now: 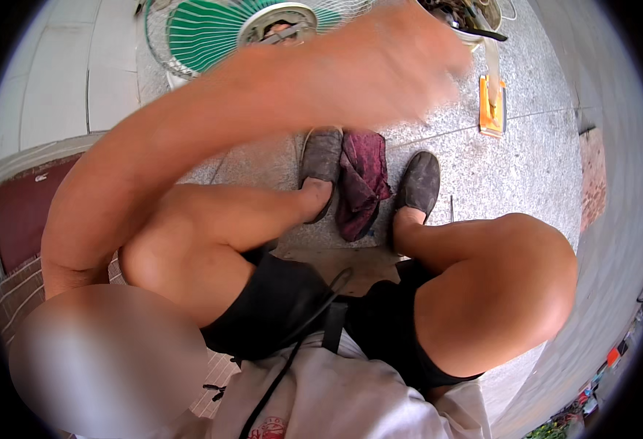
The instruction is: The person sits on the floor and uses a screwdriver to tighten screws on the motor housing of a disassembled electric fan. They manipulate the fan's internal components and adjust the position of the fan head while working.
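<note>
My left arm comes in from the left edge and bends across the top of the view. My left hand (402, 66) is smeared by motion, and its fingers cannot be made out. Beneath and behind that forearm is a fan (200, 33) with green blades and a white wire guard. Its round middle housing (281, 29) looks uncovered, with inner parts showing. Just beyond the hand, at upper right, stands a container holding jumbled tools (468, 14). An orange, flat, rectangular thing (492, 110) lies on the floor nearby. My right hand is out of view.
Between my dark shoes lies a crumpled maroon cloth (363, 183). A thin dark rod (451, 208) rests near the right shoe. Speckled floor slabs end at a step edge on the right, with grey ground (607, 241) beyond. A blurred patch covers the lower left.
</note>
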